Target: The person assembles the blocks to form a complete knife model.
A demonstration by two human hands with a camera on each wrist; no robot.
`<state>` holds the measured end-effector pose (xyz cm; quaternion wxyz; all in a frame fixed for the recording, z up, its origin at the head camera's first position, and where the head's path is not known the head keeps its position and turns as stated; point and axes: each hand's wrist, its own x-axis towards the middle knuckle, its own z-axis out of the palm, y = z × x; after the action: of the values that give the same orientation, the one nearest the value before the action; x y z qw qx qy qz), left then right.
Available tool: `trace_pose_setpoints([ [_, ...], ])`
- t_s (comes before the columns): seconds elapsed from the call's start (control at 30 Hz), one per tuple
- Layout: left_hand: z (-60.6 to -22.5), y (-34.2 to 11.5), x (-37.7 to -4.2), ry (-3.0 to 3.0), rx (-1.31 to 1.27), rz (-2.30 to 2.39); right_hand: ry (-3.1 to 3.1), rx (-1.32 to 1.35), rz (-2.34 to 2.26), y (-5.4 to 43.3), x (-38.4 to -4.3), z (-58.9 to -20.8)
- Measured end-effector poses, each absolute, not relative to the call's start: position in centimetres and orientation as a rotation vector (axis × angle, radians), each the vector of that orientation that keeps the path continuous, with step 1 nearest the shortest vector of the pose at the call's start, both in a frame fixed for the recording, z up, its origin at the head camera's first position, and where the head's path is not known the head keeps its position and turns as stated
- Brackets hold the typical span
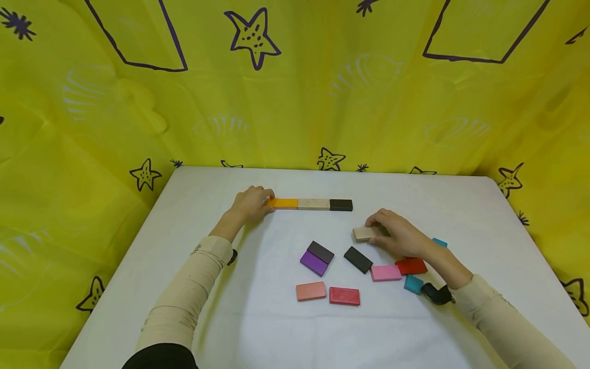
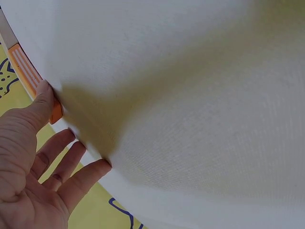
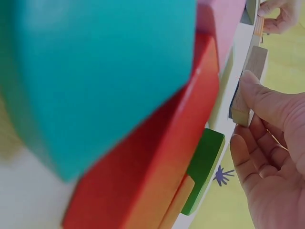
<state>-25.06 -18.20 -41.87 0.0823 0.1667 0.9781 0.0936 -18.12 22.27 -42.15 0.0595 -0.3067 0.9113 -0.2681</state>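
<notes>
Left hand, fingers pinching an orange rectangular block ending a three-block row on the white tabletop; right hand, fingers gripping a beige wooden block, possibly slightly raised.

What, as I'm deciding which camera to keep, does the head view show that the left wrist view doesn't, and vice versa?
Only the head view shows the right hand holding a beige block, and the purple block and pink block lying loose.
Only the left wrist view shows the palm of the left hand and pale stripes on the orange block.
Both show that hand at one end of the orange block, the white table and the yellow cloth with dark drawings.
</notes>
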Motion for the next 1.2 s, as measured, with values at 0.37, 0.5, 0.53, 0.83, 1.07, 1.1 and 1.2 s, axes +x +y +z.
trace_pose_setpoints([
  [0.37,-41.7,-18.1,-25.0,2.929,0.494,0.284,2.78,-0.798,-0.857,22.6,-20.1,-42.2],
  [0.5,-41.8,-18.2,-25.0,2.931,0.498,0.286,2.786,-0.741,-0.863,22.8,-20.8,-42.3],
  [0.53,-41.8,-18.2,-25.0,2.93,0.498,0.286,2.789,-0.735,-0.863,22.8,-21.0,-42.3],
  [0.83,-41.8,-18.2,-25.0,2.925,0.505,0.273,2.803,-0.704,-0.837,22.7,-22.8,-42.0],
  [1.07,-41.7,-18.2,-25.0,2.916,0.505,0.276,2.804,-0.697,-0.766,22.5,-24.0,-41.8],
  [1.1,-41.7,-18.2,-25.0,2.915,0.506,0.277,2.806,-0.698,-0.754,22.5,-24.1,-41.8],
  [1.2,-41.7,-18.2,-25.1,2.91,0.497,0.279,2.807,-0.688,-0.736,22.3,-24.5,-41.8],
])
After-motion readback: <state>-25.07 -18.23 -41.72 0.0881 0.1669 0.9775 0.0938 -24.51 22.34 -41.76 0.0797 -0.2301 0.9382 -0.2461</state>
